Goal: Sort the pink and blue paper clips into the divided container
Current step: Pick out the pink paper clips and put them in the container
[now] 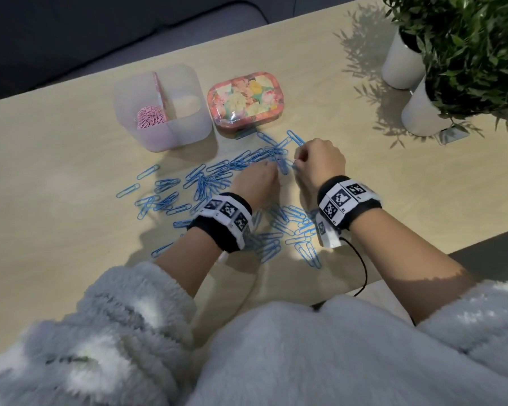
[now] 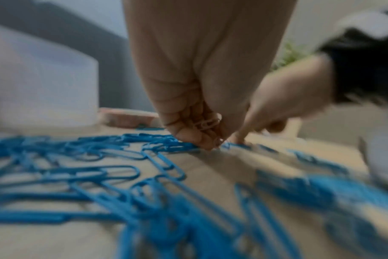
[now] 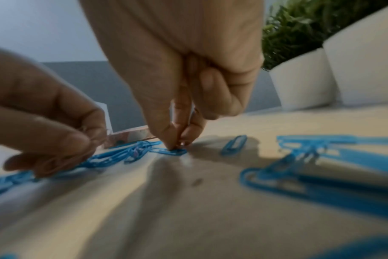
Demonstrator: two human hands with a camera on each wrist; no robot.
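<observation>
Many blue paper clips (image 1: 206, 183) lie scattered over the wooden table (image 1: 56, 159). The translucent divided container (image 1: 188, 133) stands behind them, with pink paper clips (image 1: 150, 117) in its left compartment. My left hand (image 1: 258, 183) is down on the blue pile, fingers curled round several pale pink clips (image 2: 206, 123). Close beside it, my right hand (image 1: 314, 159) pinches thumb and forefinger together at the table, right on the end of a blue clip (image 3: 175, 151). Whether the pinched clip is blue or pink is unclear. A small pink clip (image 3: 136, 152) shows among the blue ones.
A floral tin (image 1: 244, 99) stands to the right of the container. Two white pots (image 1: 417, 109) with green plants are at the back right. More blue clips (image 1: 294, 230) lie under my wrists. The table's near edge runs by my fluffy sleeves (image 1: 115, 323).
</observation>
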